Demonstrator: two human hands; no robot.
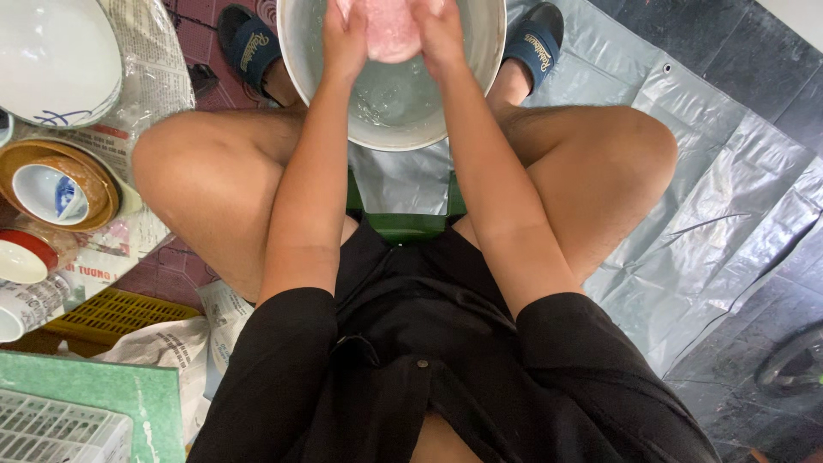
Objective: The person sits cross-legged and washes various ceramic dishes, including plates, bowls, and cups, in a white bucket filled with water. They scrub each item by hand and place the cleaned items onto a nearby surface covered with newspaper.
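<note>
Pink and rounded, the pale object [392,30] sits between both hands over the metal basin [484,39], near the top edge of the view, its upper part cut off. The left hand [345,39] presses against its left side and the right hand [439,34] against its right, fingers closed around it from either flank. Water [390,94] lies in the bottom of the basin, which stands on the floor between 2 feet in dark blue slippers [247,45]. A grey plastic sheet [686,171] covers the floor to the right. The person sits low, knees spread, in black clothes. To the left, on newspaper [154,69], stand a large white bowl [56,60], a brown dish holding a small blue-patterned cup [51,193], and a red-rimmed bowl [24,257]. Below them shows a yellow crate [111,313].
</note>
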